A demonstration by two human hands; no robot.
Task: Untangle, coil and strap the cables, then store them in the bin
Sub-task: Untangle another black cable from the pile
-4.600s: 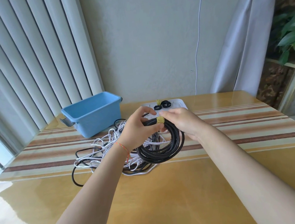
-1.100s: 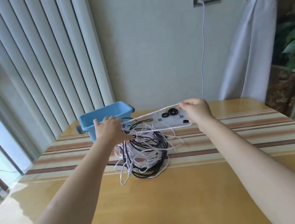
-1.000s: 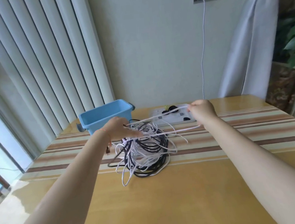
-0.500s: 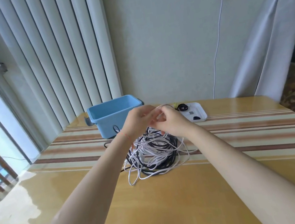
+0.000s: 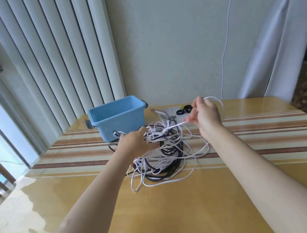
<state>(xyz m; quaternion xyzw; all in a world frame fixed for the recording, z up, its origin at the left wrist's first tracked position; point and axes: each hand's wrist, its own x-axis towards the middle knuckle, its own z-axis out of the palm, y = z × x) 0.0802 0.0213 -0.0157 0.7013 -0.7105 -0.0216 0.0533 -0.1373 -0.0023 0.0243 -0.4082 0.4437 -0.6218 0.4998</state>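
A tangle of white and black cables [image 5: 164, 153] lies on the table in front of the blue bin [image 5: 118, 116]. My left hand [image 5: 136, 143] grips the tangle at its left side. Raised above and to the right of the pile, my right hand [image 5: 206, 114] holds a loop of white cable [image 5: 213, 99] and pinches a strand running back down into the tangle. Black strap rolls [image 5: 184, 110] and a yellow one sit on a white tray [image 5: 171, 110] behind the pile.
The wooden table [image 5: 178, 209] has a striped runner across it. A white cord [image 5: 226, 41] hangs from the wall socket behind the table. Vertical blinds stand at the left, a curtain at the right.
My hands were together over the pile half a second ago; my right hand has drawn right and up with a white strand, and my left hand dropped onto the tangle.
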